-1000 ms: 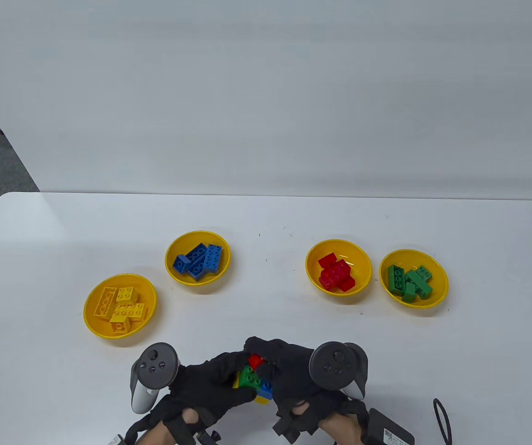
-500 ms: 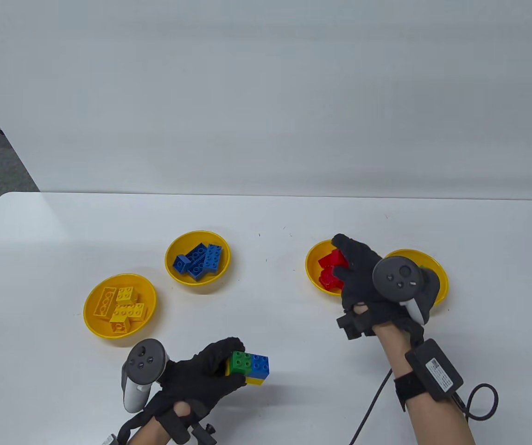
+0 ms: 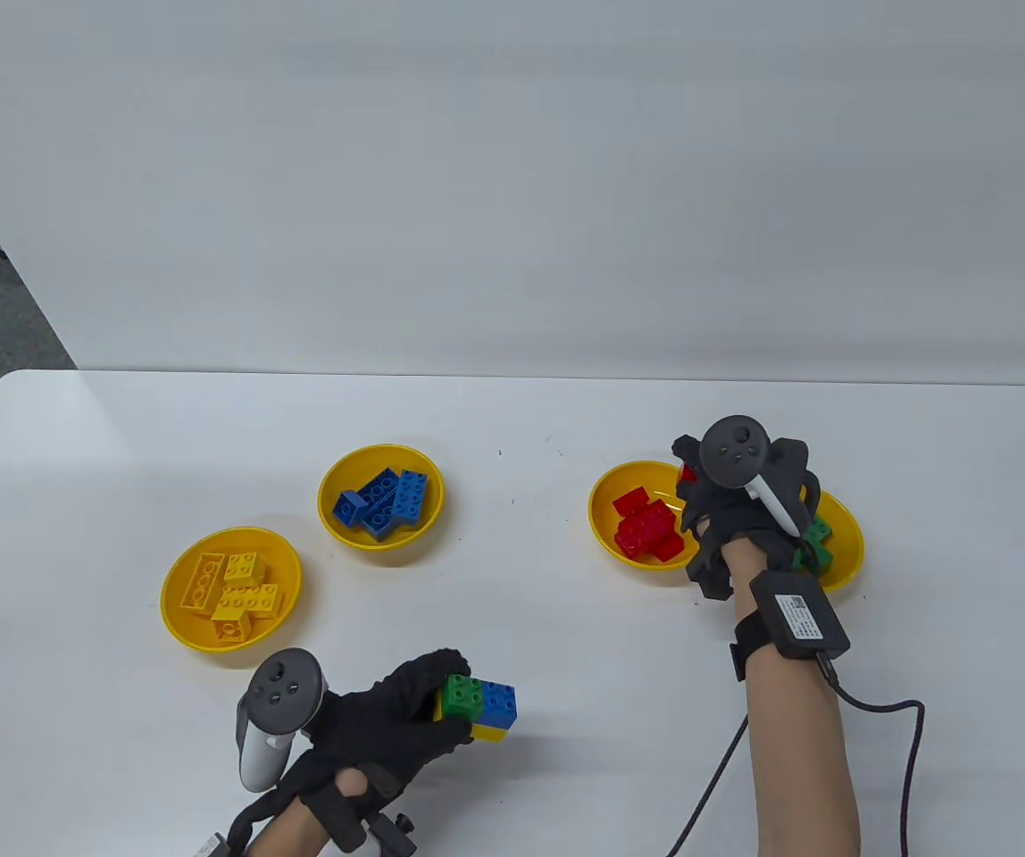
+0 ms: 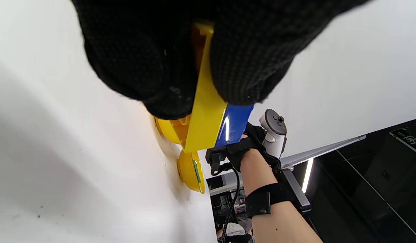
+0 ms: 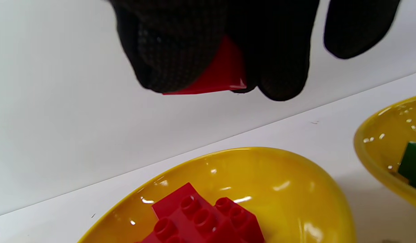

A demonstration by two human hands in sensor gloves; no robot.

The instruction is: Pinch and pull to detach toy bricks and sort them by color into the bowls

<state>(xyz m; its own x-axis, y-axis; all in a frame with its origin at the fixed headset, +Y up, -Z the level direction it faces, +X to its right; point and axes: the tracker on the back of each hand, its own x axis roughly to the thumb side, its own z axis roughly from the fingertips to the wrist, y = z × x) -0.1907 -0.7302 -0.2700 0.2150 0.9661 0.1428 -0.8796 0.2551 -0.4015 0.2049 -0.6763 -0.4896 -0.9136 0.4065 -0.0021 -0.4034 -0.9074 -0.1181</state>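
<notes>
Overhead, my right hand (image 3: 736, 500) hangs over the red-brick bowl (image 3: 606, 527), fingers curled round something mostly hidden by the tracker, while my left hand (image 3: 387, 723) grips the green, blue and yellow brick stack (image 3: 479, 707) on the bench near me. Left wrist view: fingers (image 4: 248, 60) clamp the stack's yellow brick (image 4: 204, 118), blue beside it. Right wrist view: fingertips (image 5: 174, 57) pinch a red brick (image 5: 221, 72) above the bowl's far rim, so I judge this the drop step; next, loosen the pinch over the bowl.
</notes>
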